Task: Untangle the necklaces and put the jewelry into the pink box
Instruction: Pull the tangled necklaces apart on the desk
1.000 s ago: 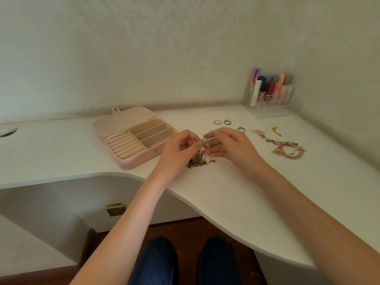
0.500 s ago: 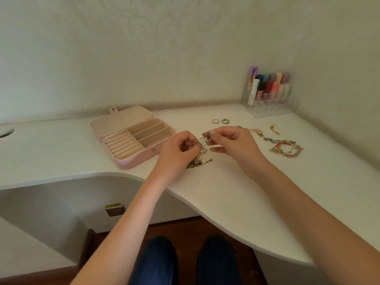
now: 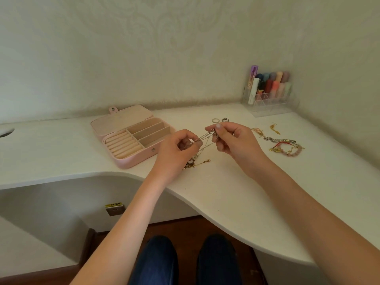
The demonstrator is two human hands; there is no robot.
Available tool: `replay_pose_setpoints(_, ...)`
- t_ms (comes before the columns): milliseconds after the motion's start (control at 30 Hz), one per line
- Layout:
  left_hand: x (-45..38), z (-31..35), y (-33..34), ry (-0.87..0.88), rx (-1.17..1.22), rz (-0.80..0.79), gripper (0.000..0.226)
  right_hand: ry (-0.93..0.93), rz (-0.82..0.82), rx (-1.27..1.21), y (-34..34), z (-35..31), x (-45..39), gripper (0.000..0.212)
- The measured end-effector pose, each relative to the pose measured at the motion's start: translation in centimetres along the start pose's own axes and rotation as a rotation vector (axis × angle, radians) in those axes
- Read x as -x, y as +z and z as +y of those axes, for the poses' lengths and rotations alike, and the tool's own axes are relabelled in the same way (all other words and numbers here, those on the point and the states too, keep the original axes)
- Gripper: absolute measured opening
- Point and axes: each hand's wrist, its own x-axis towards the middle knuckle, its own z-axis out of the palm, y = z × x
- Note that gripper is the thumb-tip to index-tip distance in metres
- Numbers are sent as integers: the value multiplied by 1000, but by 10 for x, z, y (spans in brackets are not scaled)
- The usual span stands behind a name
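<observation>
A tangle of thin necklace chains (image 3: 205,141) stretches between my two hands above the white desk (image 3: 226,194). My left hand (image 3: 176,153) pinches one end, and its loose gold end (image 3: 197,162) trails on the desk below. My right hand (image 3: 232,140) pinches the other end, held a little higher. The pink box (image 3: 131,138) lies open to the left of my hands, its ring rolls and three compartments bare. Two rings (image 3: 220,120) lie behind my right hand. A heap of bracelets and chains (image 3: 283,146) and a gold earring (image 3: 274,129) lie to the right.
A clear organiser (image 3: 269,99) with coloured tubes stands in the back right corner by the wall. The desk's curved front edge runs just below my wrists. A cable hole (image 3: 6,132) shows at the far left. My knees are under the desk.
My hands have drawn apart, pulling the chains into a taut span. My right hand has risen and moved right. The bunched tangle has thinned out beneath my left hand.
</observation>
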Motion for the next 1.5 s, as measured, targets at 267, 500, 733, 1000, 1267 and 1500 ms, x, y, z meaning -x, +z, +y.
replay_pose_setpoints(267,0,2,0,-1,0,29,12,-153,137,247,0,6,-2,19)
replay_pose_setpoints(500,0,4,0,-10,25,-89,21,-227,63,215,2,-3,1,20)
replay_pose_setpoints(733,-10,6,14,-89,170,-234,7,-283,9,224,-3,-9,2,20)
replay_pose_setpoints(1000,-12,14,16,-158,351,-362,10,-294,35,224,-9,-12,1,19)
replay_pose_setpoints(1267,-14,15,11,-181,425,-383,13,-318,29,260,-11,-14,2,20)
replay_pose_setpoints(1500,-14,20,11,-163,440,-311,13,-327,-17,266,-9,-16,4,21)
